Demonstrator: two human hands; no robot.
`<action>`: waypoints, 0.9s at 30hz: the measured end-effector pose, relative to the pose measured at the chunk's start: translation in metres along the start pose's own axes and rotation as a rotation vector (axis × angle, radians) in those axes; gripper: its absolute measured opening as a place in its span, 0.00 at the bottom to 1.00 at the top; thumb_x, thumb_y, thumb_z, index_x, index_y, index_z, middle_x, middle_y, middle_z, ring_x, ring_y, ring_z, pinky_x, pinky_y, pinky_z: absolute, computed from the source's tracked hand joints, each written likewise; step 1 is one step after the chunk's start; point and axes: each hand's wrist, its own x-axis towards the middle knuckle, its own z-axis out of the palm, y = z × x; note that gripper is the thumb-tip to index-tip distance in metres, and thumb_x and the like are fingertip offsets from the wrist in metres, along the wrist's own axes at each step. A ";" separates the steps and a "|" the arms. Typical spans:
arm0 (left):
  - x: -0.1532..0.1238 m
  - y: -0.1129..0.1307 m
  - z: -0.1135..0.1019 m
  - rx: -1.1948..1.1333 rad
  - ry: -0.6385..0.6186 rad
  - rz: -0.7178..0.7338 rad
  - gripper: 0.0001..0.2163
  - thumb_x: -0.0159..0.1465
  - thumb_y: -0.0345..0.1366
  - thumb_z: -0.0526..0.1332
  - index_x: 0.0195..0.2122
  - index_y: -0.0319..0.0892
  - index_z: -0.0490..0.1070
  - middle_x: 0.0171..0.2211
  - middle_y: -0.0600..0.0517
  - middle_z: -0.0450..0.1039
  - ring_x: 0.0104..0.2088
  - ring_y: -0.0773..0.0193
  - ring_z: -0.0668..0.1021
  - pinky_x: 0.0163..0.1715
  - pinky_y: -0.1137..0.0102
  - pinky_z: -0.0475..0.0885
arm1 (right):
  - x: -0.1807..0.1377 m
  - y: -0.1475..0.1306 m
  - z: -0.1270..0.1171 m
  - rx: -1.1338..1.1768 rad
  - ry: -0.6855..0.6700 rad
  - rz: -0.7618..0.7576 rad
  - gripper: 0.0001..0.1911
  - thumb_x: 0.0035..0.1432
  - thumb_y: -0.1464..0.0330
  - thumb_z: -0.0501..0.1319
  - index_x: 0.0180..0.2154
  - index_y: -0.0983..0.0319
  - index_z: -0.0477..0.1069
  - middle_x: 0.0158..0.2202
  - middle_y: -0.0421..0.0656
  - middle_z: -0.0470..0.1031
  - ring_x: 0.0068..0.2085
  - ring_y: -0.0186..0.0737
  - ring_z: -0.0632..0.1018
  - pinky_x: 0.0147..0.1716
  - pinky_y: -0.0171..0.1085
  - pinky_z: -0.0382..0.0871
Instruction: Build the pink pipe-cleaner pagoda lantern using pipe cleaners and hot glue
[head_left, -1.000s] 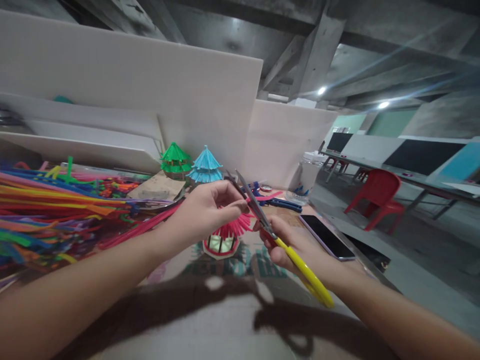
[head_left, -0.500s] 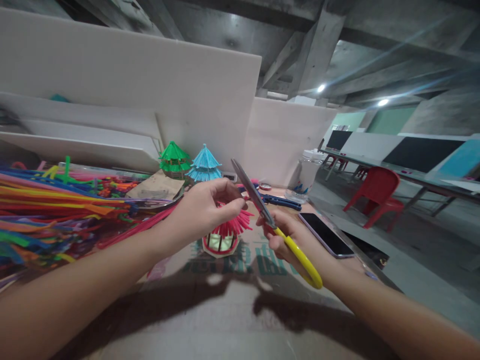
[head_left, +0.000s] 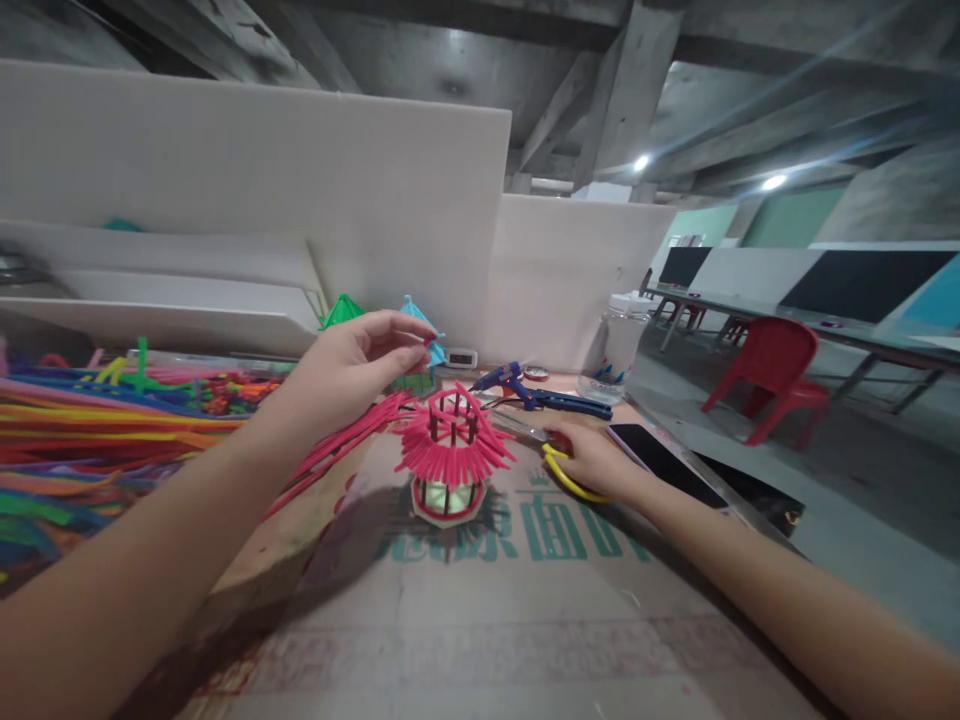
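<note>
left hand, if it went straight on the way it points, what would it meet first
Probably the light blue model, which the left hand partly covers in this view. Depth is unclear, so the hand might instead pass it and reach the white board beyond.

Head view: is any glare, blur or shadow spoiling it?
Head view: glare streaks from the ceiling lights cross the upper right; head view: the pipe cleaners blur towards the left edge, the pink model reads clearer; head view: shadow lies along the left forearm.
</note>
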 end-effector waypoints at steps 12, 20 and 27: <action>-0.006 0.004 0.010 0.630 -0.131 0.211 0.16 0.66 0.36 0.51 0.40 0.40 0.79 0.41 0.46 0.76 0.42 0.56 0.78 0.45 0.65 0.70 | -0.006 -0.010 0.011 -0.180 -0.008 -0.082 0.15 0.64 0.65 0.58 0.50 0.61 0.77 0.46 0.51 0.75 0.48 0.48 0.74 0.49 0.42 0.65; 0.007 -0.011 0.019 0.477 -0.169 0.053 0.19 0.67 0.50 0.57 0.45 0.41 0.79 0.43 0.47 0.78 0.46 0.54 0.78 0.47 0.63 0.70 | -0.001 -0.005 0.014 -0.190 -0.015 -0.089 0.18 0.64 0.65 0.59 0.53 0.63 0.75 0.46 0.53 0.74 0.48 0.49 0.74 0.48 0.42 0.66; 0.017 0.000 0.029 0.437 -0.233 0.006 0.13 0.65 0.45 0.62 0.32 0.42 0.79 0.33 0.51 0.77 0.37 0.59 0.78 0.37 0.67 0.67 | -0.003 -0.007 0.011 -0.153 -0.008 -0.089 0.17 0.64 0.65 0.60 0.52 0.63 0.75 0.47 0.53 0.74 0.49 0.49 0.74 0.49 0.44 0.67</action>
